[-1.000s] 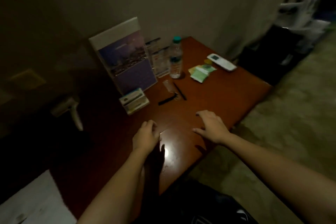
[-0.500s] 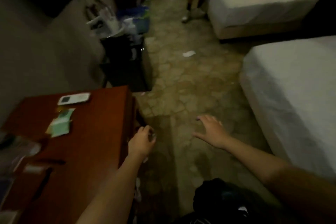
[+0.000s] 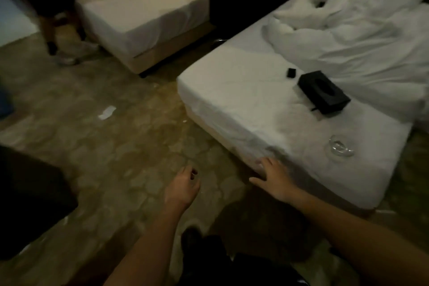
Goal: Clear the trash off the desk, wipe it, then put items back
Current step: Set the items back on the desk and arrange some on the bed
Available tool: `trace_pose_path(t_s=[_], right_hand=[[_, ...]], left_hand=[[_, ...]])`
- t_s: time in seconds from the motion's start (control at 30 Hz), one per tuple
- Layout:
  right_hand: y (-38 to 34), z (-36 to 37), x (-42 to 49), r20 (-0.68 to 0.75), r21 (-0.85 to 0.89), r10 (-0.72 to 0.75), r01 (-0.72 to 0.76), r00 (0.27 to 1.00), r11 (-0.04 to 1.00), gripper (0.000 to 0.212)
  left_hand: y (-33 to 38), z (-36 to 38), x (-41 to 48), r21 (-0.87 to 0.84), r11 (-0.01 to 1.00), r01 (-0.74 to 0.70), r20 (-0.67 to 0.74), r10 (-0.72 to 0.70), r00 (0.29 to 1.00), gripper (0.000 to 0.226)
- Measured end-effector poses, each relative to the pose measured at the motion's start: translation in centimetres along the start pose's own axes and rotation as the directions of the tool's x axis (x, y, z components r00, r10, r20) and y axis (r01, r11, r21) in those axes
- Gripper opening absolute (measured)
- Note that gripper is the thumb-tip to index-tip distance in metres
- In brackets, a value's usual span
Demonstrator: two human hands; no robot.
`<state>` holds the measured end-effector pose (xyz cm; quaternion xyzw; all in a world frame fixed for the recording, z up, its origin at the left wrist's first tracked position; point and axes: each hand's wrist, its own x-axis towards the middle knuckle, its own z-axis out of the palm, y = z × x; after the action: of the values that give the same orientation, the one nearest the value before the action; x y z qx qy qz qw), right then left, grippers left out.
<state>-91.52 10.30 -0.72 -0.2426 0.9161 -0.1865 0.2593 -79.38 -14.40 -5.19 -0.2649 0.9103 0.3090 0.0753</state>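
Observation:
The desk is out of view. My left hand (image 3: 183,184) hangs over the stone floor with its fingers curled inward; whether they hold anything is too dark to tell. My right hand (image 3: 271,176) is spread flat with straight fingers beside the near corner of a white bed (image 3: 232,104), holding nothing. On that bed lie a black tissue box (image 3: 323,91), a small black object (image 3: 291,72) and a clear glass ashtray (image 3: 341,146). A white paper scrap (image 3: 106,112) lies on the floor.
A second white bed (image 3: 144,14) stands at the back, with another person's legs (image 3: 58,30) beside it. Rumpled bedding (image 3: 359,37) covers the near bed's far side. A dark bulky shape (image 3: 30,197) fills the left edge. Open floor lies between.
The view has swung right, from the desk to the floor and then the beds. Both hands left the desktop and now hang over the floor by the near bed.

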Motion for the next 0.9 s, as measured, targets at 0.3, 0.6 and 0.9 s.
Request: trace_pose_path(t_s=[0.3,0.6,0.9], right_hand=[[6.5,-4.8,7.7,-0.224,0.193,0.498,-0.463,0.838,0.865,0.052],[8.2,-9.1,16.1,-0.217,0.361,0.677,-0.587,0.703,0.725,0.058],[18.9,-13.4,26.1,-0.178,0.437,0.696,-0.578,0.695,0.689,0.06]], left_hand=[[8.8,1.1,21.4,0.112,0.904,-0.412,0.277,0.37,0.887,0.025],[15.7,0.1,36.2,0.178,0.81,-0.559,0.424,0.449,0.786,0.025],[23.3,7.9,46.4,0.245,0.764,-0.597,0.496,0.43,0.754,0.027]])
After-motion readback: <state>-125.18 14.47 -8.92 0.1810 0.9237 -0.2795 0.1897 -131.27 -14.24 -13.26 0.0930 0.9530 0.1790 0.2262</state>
